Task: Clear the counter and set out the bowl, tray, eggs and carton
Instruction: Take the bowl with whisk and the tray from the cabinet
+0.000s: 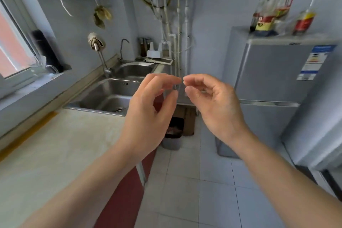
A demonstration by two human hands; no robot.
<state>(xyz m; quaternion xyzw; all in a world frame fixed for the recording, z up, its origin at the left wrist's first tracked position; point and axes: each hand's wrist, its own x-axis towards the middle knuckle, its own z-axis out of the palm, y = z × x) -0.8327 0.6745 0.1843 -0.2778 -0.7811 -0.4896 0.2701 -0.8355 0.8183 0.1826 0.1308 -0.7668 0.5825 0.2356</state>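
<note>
My left hand (148, 114) and my right hand (216, 105) are raised in front of me, over the counter's right edge and the floor. Their fingers are curled and apart, the fingertips of both almost meeting in the middle. Neither hand holds anything. The pale counter (55, 153) stretches along the left, bare where I can see it. No bowl, tray, eggs or carton are in view.
A steel double sink (111, 96) with a tap (101, 59) lies beyond the counter. A grey fridge (273, 79) with bottles (262, 16) on top stands at the right. A bin (173, 135) sits on the tiled floor below my hands. A window (13, 52) is at the left.
</note>
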